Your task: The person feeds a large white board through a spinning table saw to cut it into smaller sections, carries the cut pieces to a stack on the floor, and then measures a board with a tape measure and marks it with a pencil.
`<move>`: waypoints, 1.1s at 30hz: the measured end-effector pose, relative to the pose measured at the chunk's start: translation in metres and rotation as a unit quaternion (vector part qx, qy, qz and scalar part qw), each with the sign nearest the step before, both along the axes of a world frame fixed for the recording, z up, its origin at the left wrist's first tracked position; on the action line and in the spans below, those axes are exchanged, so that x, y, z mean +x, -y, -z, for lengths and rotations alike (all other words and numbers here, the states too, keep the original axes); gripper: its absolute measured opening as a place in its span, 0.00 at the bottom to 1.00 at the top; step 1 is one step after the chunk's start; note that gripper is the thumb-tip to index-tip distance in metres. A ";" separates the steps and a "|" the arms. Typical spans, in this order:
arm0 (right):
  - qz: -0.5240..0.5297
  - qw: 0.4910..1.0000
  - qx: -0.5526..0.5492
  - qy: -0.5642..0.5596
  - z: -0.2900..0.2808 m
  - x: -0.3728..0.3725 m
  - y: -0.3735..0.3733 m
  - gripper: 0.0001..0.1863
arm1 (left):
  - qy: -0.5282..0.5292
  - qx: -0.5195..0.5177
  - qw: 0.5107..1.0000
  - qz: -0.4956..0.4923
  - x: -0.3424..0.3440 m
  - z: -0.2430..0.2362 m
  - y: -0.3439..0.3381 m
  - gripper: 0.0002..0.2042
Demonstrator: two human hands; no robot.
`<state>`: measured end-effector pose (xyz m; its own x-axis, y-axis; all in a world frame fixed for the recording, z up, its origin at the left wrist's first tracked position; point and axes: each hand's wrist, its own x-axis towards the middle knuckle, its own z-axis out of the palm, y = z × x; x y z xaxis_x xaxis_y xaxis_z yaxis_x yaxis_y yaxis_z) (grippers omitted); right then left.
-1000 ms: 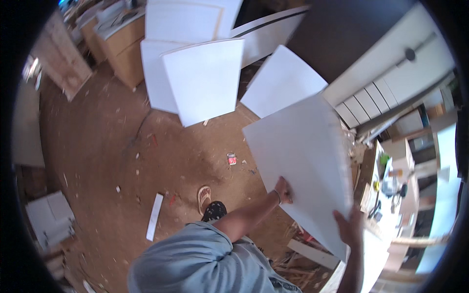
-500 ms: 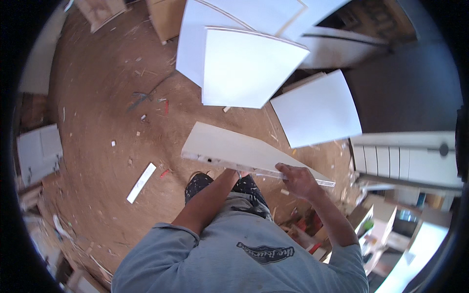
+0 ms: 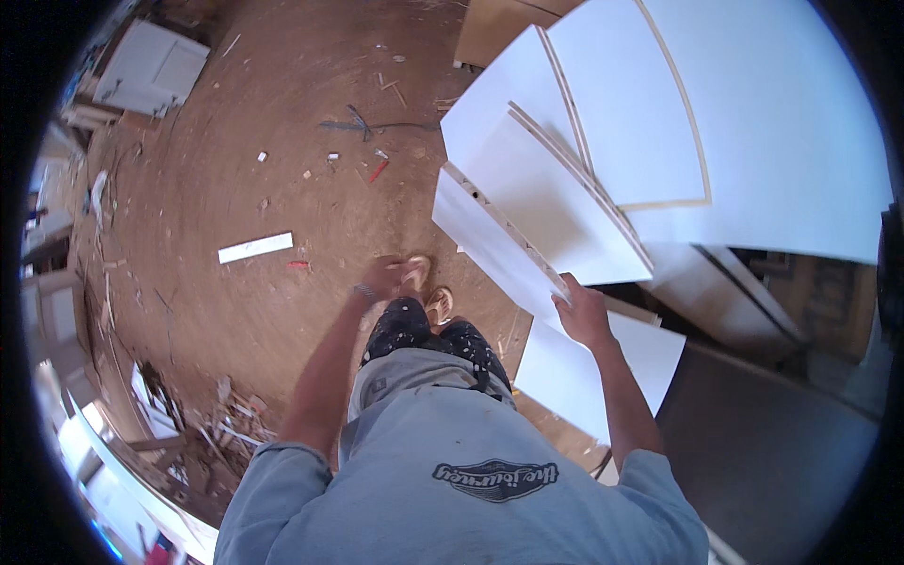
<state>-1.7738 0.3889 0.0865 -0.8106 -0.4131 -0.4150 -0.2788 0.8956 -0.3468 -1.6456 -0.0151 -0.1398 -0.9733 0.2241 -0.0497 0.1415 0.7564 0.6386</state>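
Observation:
My right hand (image 3: 586,309) grips a white board (image 3: 485,245) by its top edge. The board stands tilted, close in front of leaning white panels (image 3: 556,217), with an unfinished edge uppermost. My left hand (image 3: 386,275) is off the board, left of it over my sandalled feet, its fingers loosely apart with nothing in them. Below the held board, another white panel (image 3: 598,377) lies at a slant, partly hidden by my right forearm.
A dark sheet (image 3: 744,443) fills the lower right. A white strip (image 3: 256,247) and scraps lie on the brown floor (image 3: 254,330). A white cabinet panel (image 3: 151,68) is at the upper left, with wood offcuts (image 3: 226,414) at the lower left.
The view has turned right, toward the panel stack. The board has swung upright beside the stack in my right hand. My left hand has let go and moved left.

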 end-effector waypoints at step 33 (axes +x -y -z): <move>-0.168 0.919 -0.247 -0.259 0.144 -0.091 -0.056 0.11 | 0.339 0.358 0.532 -0.688 0.402 -0.006 -0.270 0.13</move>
